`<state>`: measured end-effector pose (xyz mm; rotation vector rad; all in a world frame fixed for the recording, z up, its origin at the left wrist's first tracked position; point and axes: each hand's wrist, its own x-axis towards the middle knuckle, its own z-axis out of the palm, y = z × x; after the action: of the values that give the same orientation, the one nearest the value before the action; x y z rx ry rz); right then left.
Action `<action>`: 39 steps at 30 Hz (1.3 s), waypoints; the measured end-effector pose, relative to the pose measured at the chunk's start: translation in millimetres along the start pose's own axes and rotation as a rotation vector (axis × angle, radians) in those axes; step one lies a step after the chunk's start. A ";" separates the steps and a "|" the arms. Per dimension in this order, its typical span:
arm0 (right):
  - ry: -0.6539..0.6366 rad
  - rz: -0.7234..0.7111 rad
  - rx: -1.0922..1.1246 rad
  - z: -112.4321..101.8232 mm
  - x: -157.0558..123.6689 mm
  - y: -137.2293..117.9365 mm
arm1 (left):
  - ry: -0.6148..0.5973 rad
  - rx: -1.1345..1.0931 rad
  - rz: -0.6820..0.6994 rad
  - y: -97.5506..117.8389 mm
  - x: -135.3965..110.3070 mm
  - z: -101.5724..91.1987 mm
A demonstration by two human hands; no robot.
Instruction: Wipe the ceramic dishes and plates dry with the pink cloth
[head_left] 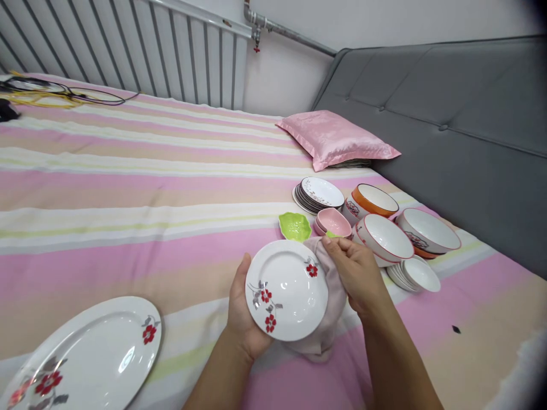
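A round white plate (286,290) with red flowers and grey leaves is held up above the bed. My left hand (243,316) grips it from the left and below, thumb along the rim. At the plate's right side, my right hand (356,273) pinches a pale pink cloth (335,302), which hangs behind the plate and touches its right edge. Just beyond sit a green leaf-shaped dish (294,226) and pink dishes (334,221). To the left lies a large oval plate (98,359) with the same flower pattern.
A plate stack (322,192) stands behind the small dishes. Right of it are stacked bowls (388,236), a bowl with an orange base (429,229) and small nested bowls (421,274). A pink pillow (335,136) rests against the grey headboard (427,91). Cables (64,94) lie far left.
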<state>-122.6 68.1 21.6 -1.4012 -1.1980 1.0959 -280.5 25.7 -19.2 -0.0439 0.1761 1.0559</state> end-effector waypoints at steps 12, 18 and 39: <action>-0.278 -0.065 0.087 26.1 -27.5 -16.9 | 0.076 0.013 0.097 0.5 2.6 3.1; -0.373 -0.399 -0.224 30.7 -24.3 -9.8 | 0.062 0.028 0.057 -1.8 2.2 3.0; -0.219 -0.770 -0.953 40.1 -11.2 9.5 | 0.150 0.037 0.013 -4.4 0.7 1.8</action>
<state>-162.1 60.8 7.1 -1.2471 -2.3357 0.0875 -276.2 24.4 -17.8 -0.0883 0.3319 1.0625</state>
